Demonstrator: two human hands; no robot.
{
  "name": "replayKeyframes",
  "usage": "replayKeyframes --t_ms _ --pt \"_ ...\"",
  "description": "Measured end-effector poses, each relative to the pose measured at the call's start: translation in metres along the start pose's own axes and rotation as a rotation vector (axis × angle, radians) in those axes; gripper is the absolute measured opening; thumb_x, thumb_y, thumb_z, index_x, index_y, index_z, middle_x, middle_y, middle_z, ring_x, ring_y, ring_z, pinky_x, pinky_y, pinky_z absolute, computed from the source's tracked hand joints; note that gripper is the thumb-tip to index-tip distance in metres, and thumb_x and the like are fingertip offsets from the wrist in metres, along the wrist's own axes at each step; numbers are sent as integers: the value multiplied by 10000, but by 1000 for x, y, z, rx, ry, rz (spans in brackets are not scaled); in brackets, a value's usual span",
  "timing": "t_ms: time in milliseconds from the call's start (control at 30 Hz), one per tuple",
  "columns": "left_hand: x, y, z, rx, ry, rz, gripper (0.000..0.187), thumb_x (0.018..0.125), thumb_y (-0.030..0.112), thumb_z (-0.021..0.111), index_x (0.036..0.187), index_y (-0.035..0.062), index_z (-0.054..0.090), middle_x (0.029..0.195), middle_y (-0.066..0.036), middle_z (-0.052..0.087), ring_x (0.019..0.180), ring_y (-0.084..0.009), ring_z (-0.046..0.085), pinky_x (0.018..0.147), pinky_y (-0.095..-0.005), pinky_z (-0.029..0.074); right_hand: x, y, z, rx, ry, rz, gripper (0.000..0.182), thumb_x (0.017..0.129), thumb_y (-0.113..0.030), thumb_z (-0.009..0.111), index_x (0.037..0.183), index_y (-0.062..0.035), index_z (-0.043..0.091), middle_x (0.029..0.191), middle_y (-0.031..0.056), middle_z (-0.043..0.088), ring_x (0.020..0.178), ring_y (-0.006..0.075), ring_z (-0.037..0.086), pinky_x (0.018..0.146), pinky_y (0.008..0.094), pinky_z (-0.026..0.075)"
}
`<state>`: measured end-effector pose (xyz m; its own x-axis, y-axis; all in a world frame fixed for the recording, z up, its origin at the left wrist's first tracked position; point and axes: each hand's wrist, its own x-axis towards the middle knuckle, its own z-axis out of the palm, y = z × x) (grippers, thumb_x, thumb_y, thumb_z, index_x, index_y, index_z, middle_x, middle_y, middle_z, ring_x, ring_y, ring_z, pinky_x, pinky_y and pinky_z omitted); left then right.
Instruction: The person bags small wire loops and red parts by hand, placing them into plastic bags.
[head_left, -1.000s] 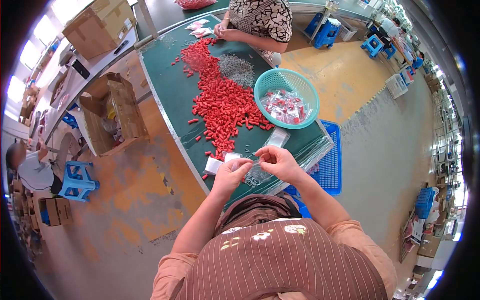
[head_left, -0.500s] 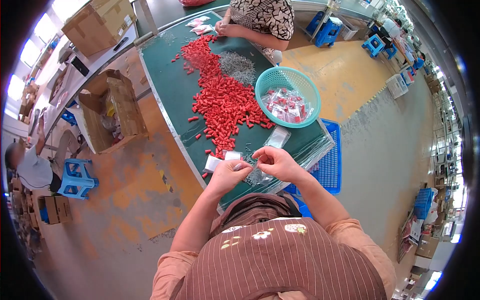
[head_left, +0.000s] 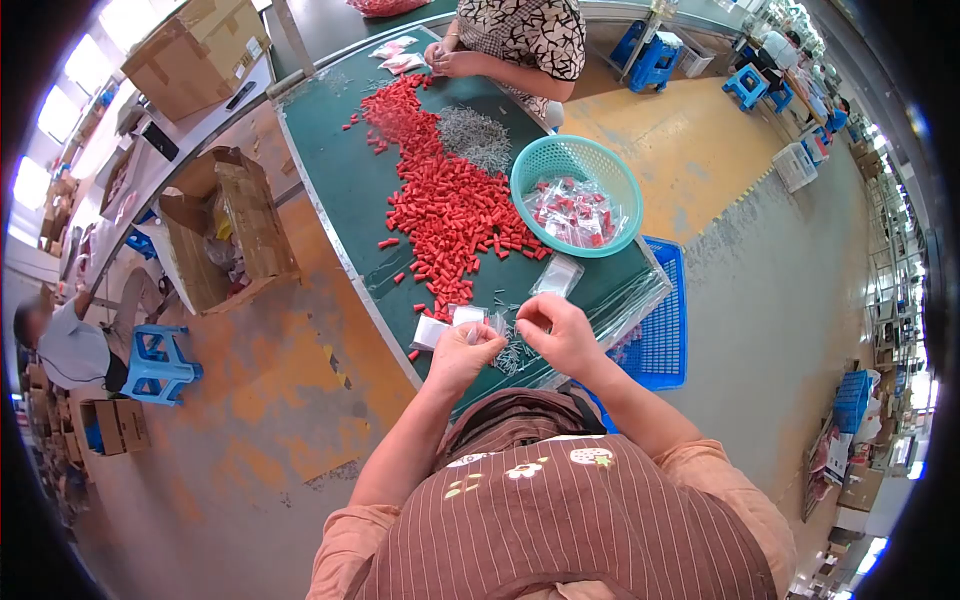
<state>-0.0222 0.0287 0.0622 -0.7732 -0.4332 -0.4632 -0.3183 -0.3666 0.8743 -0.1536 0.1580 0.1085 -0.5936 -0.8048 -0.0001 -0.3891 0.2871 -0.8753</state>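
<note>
My left hand (head_left: 463, 358) is closed in a pinch on a small clear plastic bag (head_left: 498, 322) over the table's near end. Just right of it, my right hand (head_left: 565, 338) has its thumb and forefinger curled together; whatever lies between them is too small to make out. Below the hands is a small heap of grey screws (head_left: 514, 356). White-looking packets (head_left: 430, 332) lie beyond my left hand, and a stack of clear bags (head_left: 557, 277) lies beyond my right. Red plastic plugs (head_left: 450, 225) spread in a long pile up the table.
A turquoise basket (head_left: 520, 190) of filled bags stands at the table's right edge. A larger screw pile (head_left: 478, 138) lies farther back. Another person (head_left: 520, 45) works at the far end. A blue crate (head_left: 668, 330) is at the right, an open carton (head_left: 265, 215) at the left.
My right hand has moved slightly right, away from my left hand and the bag. My left hand still pinches the bag.
</note>
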Motion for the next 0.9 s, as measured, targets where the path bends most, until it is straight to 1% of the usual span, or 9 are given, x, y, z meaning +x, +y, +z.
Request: replayKeyframes --t_ms 67,167,200,300,400,600,700,800,900 --pt "1 -3 3 28 25 -5 123 801 94 735 789 17 641 698 3 617 616 -65 538 557 -214 420 -4 -1 4 54 -107 125 205 824 -178 660 929 -4 636 838 128 646 762 229 627 699 331 493" --pt "6 -14 5 67 21 23 132 805 95 740 797 17 635 704 -6 621 622 -70 546 563 -211 419 -6 13 15 150 -143 169 217 837 -206 654 910 -2 641 813 115 648 742 195 618 687 326 489" --pt "6 -15 6 79 13 37 136 804 100 744 798 17 636 702 -6 620 621 -70 547 562 -210 419 -6 15 16 148 -154 184 212 843 -197 648 904 6 642 798 104 651 735 157 605 675 314 485" --pt "2 -13 8 72 11 27 139 804 106 746 802 21 636 699 -5 618 621 -71 546 563 -212 417 -6 16 16 163 -157 191 210 842 -186 647 898 15 644 770 96 652 714 149 601 661 308 484" --pt "2 -15 9 -8 5 52 149 803 111 748 781 46 616 676 8 595 559 -56 499 496 -204 371 -5 21 16 206 -176 195 204 838 -173 641 899 21 652 757 93 656 699 146 601 656 304 486" --pt "-2 -18 8 -275 -96 -64 195 815 87 728 756 101 543 635 29 535 463 -27 355 407 -192 231 -8 24 16 153 -145 213 203 803 -154 631 903 19 668 781 110 675 724 154 627 664 308 494" --pt "-6 -20 11 -317 -80 -31 185 828 76 711 772 105 538 619 40 497 468 -27 359 412 -186 240 -11 26 20 178 -120 244 201 790 -151 628 893 18 668 778 114 675 719 167 633 661 311 495" --pt "-8 -23 14 -401 39 11 176 832 67 703 783 104 538 604 50 461 468 -28 366 407 -190 246 -14 33 23 127 -64 266 191 789 -153 627 869 17 663 762 111 669 704 167 626 660 309 496" --pt "-10 -23 13 -285 102 106 147 858 76 672 806 97 537 615 40 485 473 -32 383 408 -193 266 -16 41 25 173 -60 247 178 787 -147 629 852 16 652 751 96 662 699 145 615 657 299 494"
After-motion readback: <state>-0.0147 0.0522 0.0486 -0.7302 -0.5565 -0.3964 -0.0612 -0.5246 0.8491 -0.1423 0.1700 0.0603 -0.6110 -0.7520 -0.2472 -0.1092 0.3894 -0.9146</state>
